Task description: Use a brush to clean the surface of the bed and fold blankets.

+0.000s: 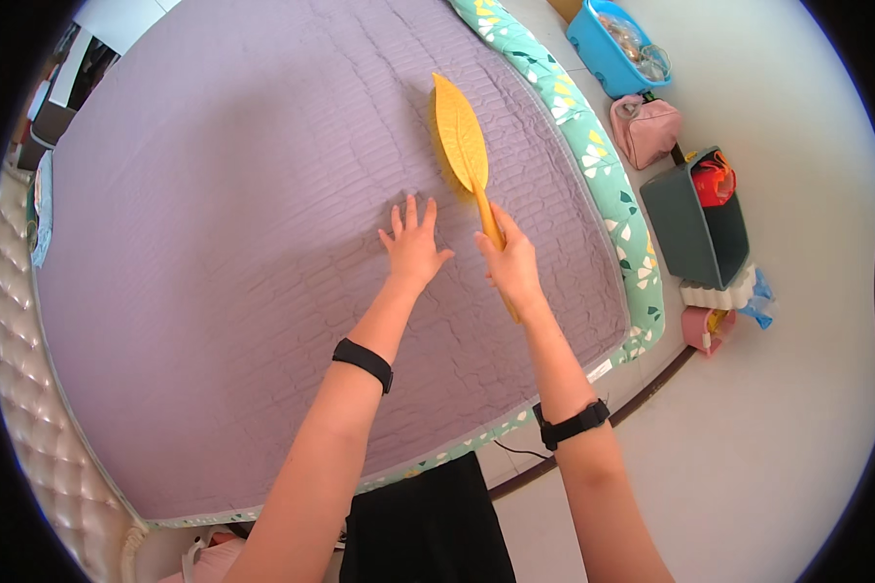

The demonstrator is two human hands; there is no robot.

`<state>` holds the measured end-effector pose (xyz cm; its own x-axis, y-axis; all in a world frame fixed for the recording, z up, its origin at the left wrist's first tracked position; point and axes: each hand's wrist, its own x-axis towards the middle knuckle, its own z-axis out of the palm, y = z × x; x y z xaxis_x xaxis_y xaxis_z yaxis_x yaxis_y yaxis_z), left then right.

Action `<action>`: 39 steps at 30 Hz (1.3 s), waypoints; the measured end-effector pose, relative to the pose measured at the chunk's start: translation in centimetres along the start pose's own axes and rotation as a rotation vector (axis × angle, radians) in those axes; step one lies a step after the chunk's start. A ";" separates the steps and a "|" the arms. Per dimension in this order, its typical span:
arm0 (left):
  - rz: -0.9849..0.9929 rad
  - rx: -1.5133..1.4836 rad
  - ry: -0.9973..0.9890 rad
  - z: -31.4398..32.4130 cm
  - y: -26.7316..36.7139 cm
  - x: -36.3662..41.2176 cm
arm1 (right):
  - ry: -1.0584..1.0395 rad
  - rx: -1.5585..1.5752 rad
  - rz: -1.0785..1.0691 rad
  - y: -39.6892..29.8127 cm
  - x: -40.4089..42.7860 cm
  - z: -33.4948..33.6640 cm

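Observation:
My right hand (pixel 511 262) grips the handle of a yellow leaf-shaped bed brush (pixel 461 135). The brush head points away from me, and its bristles show along the left side, facing the bed. Whether they touch the fabric I cannot tell. To the left of the handle, my left hand (pixel 413 246) is spread with its palm down, over or on a purple quilted bed pad (pixel 226 291). Wrinkles run through the pad around both hands. Beneath it, a green mattress cover (pixel 605 189) with a leaf print shows along the right and near edges.
A tufted headboard (pixel 40 379) borders the bed's left side. Along the right wall stand a blue basin (pixel 605 51), a pink bag (pixel 645 130), a dark grey bin (pixel 678 222) and a small pink container (pixel 700 329). Folded cloth (pixel 44 208) lies at the far left edge.

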<state>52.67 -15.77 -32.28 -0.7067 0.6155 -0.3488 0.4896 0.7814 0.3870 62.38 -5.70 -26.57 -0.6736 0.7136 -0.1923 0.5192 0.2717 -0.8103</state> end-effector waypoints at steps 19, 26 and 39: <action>-0.077 0.061 0.034 6.8 14.3 4.9 | -0.159 0.031 -0.095 6.9 5.1 -11.4; -0.105 0.068 -0.029 5.8 14.0 4.7 | 0.229 -0.123 -0.012 9.7 8.8 -21.2; -0.003 -0.103 -0.061 5.3 19.6 4.3 | 0.011 -0.075 0.091 7.4 3.6 -21.8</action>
<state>61.96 2.71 -30.74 -0.6744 0.6205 -0.4002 0.4297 0.7706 0.4707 75.30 12.94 -21.14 -0.6164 0.7445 -0.2565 0.6159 0.2529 -0.7461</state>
